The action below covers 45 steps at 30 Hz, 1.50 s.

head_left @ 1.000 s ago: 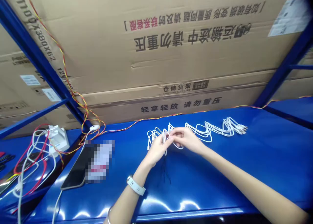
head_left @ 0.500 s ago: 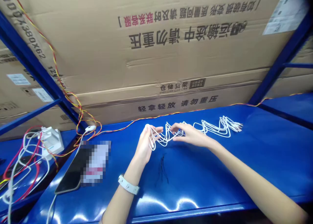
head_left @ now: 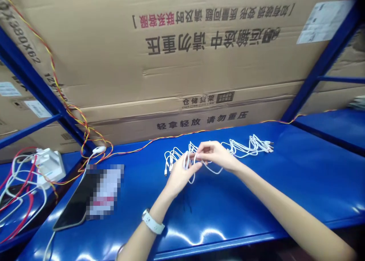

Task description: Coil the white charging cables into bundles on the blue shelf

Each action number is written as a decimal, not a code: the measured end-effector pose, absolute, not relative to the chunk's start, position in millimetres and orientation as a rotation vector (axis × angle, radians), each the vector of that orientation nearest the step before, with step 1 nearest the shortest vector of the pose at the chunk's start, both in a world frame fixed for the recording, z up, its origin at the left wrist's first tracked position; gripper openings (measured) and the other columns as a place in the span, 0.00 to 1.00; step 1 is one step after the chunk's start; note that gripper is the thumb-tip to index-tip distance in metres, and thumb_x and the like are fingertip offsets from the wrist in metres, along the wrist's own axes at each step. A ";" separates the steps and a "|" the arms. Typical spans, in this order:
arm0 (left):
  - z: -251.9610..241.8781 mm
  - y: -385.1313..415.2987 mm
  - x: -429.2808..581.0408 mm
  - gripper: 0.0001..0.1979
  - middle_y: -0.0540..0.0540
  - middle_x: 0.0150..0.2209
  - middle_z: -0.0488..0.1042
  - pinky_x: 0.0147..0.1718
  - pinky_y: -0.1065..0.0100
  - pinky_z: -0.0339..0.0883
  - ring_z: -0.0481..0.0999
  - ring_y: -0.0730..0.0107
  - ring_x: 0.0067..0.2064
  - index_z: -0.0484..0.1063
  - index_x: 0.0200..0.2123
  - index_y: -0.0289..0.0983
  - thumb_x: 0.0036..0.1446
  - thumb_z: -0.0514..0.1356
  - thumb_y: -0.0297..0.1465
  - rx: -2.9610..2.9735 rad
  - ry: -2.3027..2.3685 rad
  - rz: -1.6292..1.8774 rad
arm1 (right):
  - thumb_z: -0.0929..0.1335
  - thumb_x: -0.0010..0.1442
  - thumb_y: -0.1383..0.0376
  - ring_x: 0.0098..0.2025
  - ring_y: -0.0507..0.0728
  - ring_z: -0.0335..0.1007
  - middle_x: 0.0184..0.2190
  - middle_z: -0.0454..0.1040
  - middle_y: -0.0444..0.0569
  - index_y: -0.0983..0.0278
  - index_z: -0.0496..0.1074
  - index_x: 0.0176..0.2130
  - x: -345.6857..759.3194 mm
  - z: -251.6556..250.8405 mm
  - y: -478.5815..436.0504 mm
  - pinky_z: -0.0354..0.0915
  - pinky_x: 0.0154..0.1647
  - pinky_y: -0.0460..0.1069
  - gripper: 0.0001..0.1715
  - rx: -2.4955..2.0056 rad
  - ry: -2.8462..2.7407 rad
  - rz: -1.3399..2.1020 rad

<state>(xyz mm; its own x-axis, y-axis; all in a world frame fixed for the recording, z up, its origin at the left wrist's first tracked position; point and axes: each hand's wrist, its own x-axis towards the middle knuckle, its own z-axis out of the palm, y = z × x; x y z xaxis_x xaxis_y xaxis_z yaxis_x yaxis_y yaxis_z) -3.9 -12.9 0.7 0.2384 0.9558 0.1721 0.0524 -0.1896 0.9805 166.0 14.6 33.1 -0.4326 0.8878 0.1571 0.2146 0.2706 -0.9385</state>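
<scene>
My left hand [head_left: 179, 175] is closed around loops of a white charging cable [head_left: 192, 177] above the blue shelf [head_left: 256, 192]. Thumb and fingers of my right hand [head_left: 215, 154] pinch the same cable close to the left fingertips, and a slack loop hangs below them. Behind my left hand lies a white cable bunch [head_left: 172, 154] with its plugs toward the left. Another white cable bunch [head_left: 248, 147] rests in zigzag folds right of my right hand, plug ends outward. Thin black ties [head_left: 186, 204] lie below my hands, partly hidden by the left one.
A dark phone [head_left: 76, 200] with a blurred patch beside it lies at the left. Farther left are a white charger block [head_left: 49, 167] and tangled red and white cables [head_left: 21, 200]. A twisted red-yellow wire [head_left: 148, 143] runs along the big cardboard box [head_left: 199, 74]. Blue posts [head_left: 310, 74] flank it.
My left hand has moved right and closed on cable loops beside my right hand. A white bunch with plugs now lies on the shelf behind it. The view has shifted slightly.
</scene>
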 end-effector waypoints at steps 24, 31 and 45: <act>5.7 -7.6 -12.5 0.19 0.49 0.28 0.66 0.21 0.76 0.57 0.63 0.78 0.24 0.68 0.36 0.34 0.53 0.57 0.46 1.164 0.986 1.225 | 0.68 0.53 0.54 0.31 0.54 0.70 0.33 0.74 0.49 0.66 0.76 0.31 198.9 52.7 21.8 0.65 0.32 0.48 0.17 -1.048 -2.142 1.043; -3.2 -21.9 3.9 0.15 0.46 0.31 0.74 0.35 0.69 0.64 0.71 0.68 0.33 0.71 0.40 0.36 0.53 0.59 0.38 1.522 0.858 0.941 | 0.69 0.52 0.56 0.28 0.52 0.68 0.26 0.72 0.45 0.64 0.69 0.31 157.4 35.4 2.1 0.64 0.30 0.47 0.14 -0.931 -1.948 1.178; 7.2 -4.0 -21.0 0.24 0.52 0.15 0.63 0.25 0.74 0.62 0.67 0.77 0.21 0.56 0.17 0.36 0.53 0.56 0.48 0.940 1.003 1.496 | 0.67 0.55 0.53 0.31 0.53 0.66 0.28 0.73 0.46 0.65 0.73 0.32 158.3 37.1 -6.4 0.59 0.33 0.47 0.18 -0.950 -2.487 0.992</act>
<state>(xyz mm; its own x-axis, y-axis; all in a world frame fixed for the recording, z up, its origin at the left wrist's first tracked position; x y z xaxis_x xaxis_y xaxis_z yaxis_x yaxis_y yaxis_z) -21.0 -4.0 7.2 -0.1357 0.9895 0.0498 -0.3295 -0.0925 0.9396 158.3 -6.4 37.1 -0.7364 0.6758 0.0310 0.4691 0.5431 -0.6964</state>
